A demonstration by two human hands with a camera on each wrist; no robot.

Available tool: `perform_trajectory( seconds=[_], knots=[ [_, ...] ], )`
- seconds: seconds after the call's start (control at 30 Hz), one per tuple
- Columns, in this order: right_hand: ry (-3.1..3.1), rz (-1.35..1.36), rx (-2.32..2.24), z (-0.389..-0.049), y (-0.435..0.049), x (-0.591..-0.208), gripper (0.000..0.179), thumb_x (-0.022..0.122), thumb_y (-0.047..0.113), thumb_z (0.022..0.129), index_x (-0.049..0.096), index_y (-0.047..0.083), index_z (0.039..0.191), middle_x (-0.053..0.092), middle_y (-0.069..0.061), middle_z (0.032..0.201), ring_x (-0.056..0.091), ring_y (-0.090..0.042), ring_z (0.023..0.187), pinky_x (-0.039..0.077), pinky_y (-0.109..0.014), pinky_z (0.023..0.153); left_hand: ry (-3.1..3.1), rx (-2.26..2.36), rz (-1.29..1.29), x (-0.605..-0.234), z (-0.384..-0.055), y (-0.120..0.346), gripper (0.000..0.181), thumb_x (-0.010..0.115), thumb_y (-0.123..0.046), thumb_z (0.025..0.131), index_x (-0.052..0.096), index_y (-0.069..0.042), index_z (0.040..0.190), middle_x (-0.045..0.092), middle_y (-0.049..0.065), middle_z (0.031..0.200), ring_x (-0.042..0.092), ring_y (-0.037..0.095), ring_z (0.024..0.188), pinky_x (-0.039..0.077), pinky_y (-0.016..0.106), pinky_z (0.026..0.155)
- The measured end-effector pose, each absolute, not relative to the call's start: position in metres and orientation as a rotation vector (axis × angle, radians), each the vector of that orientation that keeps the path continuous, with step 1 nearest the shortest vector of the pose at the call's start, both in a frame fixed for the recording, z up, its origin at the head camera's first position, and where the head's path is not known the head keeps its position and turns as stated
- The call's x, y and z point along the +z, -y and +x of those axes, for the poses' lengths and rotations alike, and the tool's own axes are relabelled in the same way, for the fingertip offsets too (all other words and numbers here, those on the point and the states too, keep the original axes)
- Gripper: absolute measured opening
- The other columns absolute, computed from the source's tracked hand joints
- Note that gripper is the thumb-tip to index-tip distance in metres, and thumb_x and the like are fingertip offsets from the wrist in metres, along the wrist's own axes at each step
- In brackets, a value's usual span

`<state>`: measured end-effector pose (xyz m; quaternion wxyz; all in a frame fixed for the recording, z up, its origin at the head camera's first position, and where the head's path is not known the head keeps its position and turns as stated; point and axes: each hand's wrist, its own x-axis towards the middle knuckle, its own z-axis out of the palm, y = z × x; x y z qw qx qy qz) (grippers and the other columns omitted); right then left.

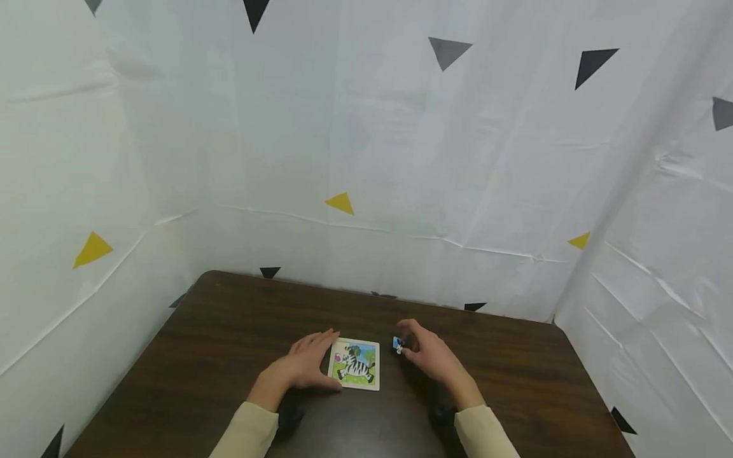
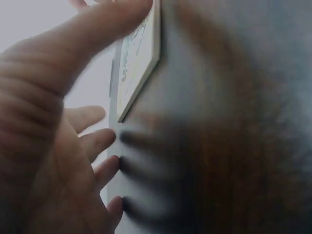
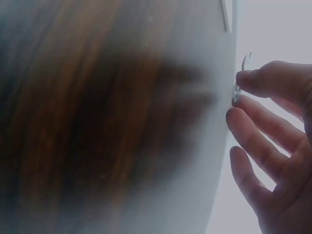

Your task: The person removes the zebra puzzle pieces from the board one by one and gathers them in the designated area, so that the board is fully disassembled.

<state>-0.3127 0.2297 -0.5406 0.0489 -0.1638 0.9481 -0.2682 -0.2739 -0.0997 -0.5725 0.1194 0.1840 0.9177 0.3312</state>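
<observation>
A square zebra jigsaw puzzle (image 1: 356, 367) in a pale frame lies flat on the dark wooden table, with a bare beige patch at its upper left. My left hand (image 1: 306, 361) spans its left side, fingers spread and nearly straight. The thumb (image 2: 105, 24) rests at the frame's near edge, and a fingertip is by the far left corner. To the right of the frame, my right hand (image 1: 431, 353) pinches a small blue, black and white puzzle piece (image 1: 397, 345) between thumb and index finger. In the right wrist view this piece (image 3: 237, 93) appears edge-on, partly hidden by the thumb.
The brown table (image 1: 229, 331) has rounded far corners. White cloth (image 1: 389, 140) printed with black, grey and yellow triangles hangs behind it and on both sides.
</observation>
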Motion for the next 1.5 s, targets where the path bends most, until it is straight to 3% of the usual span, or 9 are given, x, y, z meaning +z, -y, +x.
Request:
perform_trajectory(
  seconds=[0.23,0.47,0.8,1.07,1.17,1.3,1.4,1.5],
  knots=[
    [-2.882,-0.51,-0.818,-0.32,-0.232,-0.542,0.037,0.078,0.011,0.099,0.061,0.016,0.132,0.073,-0.005,0.124,0.065,-0.014,0.088,0.058,-0.04,0.079,-2.697,0.919,0.533,-0.572,-0.273,0.1,0.107,0.089,-0.054,0.084,0.039,-0.012,0.168,0.029,0.009,0.179,0.022,0.041,0.165,0.015,0.069,0.131],
    [-2.909,-0.498,-0.766,-0.323,-0.234,-0.542,0.035,0.079,0.009,0.098,0.066,0.015,0.13,0.073,-0.006,0.123,0.068,-0.016,0.09,0.06,-0.045,0.082,-2.703,0.88,0.511,-0.555,-0.259,0.095,0.104,0.09,-0.051,0.085,0.041,-0.01,0.167,0.031,0.01,0.178,0.026,0.038,0.165,0.016,0.063,0.134],
    [-2.944,-0.461,-0.704,-0.322,-0.238,-0.543,0.036,0.079,0.012,0.098,0.067,0.016,0.133,0.07,-0.006,0.137,0.068,-0.018,0.097,0.061,-0.05,0.089,-2.708,0.856,0.525,-0.569,-0.265,0.091,0.108,0.086,-0.059,0.085,0.037,-0.014,0.169,0.026,0.007,0.18,0.02,0.036,0.168,0.01,0.063,0.135],
    [-2.975,-0.413,-0.661,-0.319,-0.237,-0.537,0.031,0.072,0.018,0.104,0.068,0.02,0.135,0.07,-0.004,0.14,0.069,-0.027,0.125,0.057,-0.058,0.103,-2.711,0.874,0.524,-0.568,-0.263,0.087,0.106,0.088,-0.056,0.085,0.039,-0.013,0.168,0.028,0.008,0.179,0.021,0.035,0.167,0.011,0.063,0.135],
    [-2.989,-0.403,-0.702,-0.314,-0.232,-0.532,0.03,0.072,0.023,0.105,0.068,0.02,0.134,0.07,-0.005,0.14,0.07,-0.028,0.124,0.057,-0.059,0.102,-2.7,0.906,0.527,-0.566,-0.262,0.089,0.106,0.088,-0.059,0.084,0.041,-0.011,0.167,0.03,0.01,0.178,0.023,0.037,0.166,0.012,0.064,0.134],
    [-2.969,-0.46,-0.855,-0.306,-0.213,-0.53,0.028,0.072,0.025,0.105,0.07,0.019,0.132,0.073,-0.004,0.133,0.073,-0.025,0.113,0.06,-0.054,0.094,-2.733,0.941,0.52,-0.57,-0.264,0.098,0.09,0.076,-0.059,0.095,0.044,-0.012,0.165,0.037,0.011,0.175,0.03,0.039,0.163,0.019,0.069,0.13],
    [-2.92,-0.546,-0.913,-0.301,-0.193,-0.532,0.025,0.071,0.025,0.105,0.072,0.019,0.129,0.076,-0.001,0.124,0.072,-0.02,0.102,0.061,-0.048,0.086,-2.766,0.949,0.526,-0.575,-0.266,0.103,0.065,0.062,-0.045,0.108,0.046,-0.014,0.164,0.04,0.011,0.173,0.033,0.04,0.162,0.024,0.071,0.127],
    [-2.842,-0.618,-0.884,-0.296,-0.174,-0.533,0.023,0.071,0.027,0.106,0.073,0.019,0.127,0.077,0.001,0.115,0.07,-0.016,0.095,0.06,-0.044,0.082,-2.768,0.963,0.53,-0.577,-0.266,0.107,0.054,0.057,-0.032,0.112,0.049,-0.015,0.163,0.04,0.011,0.173,0.034,0.04,0.162,0.025,0.071,0.127]
  ],
)
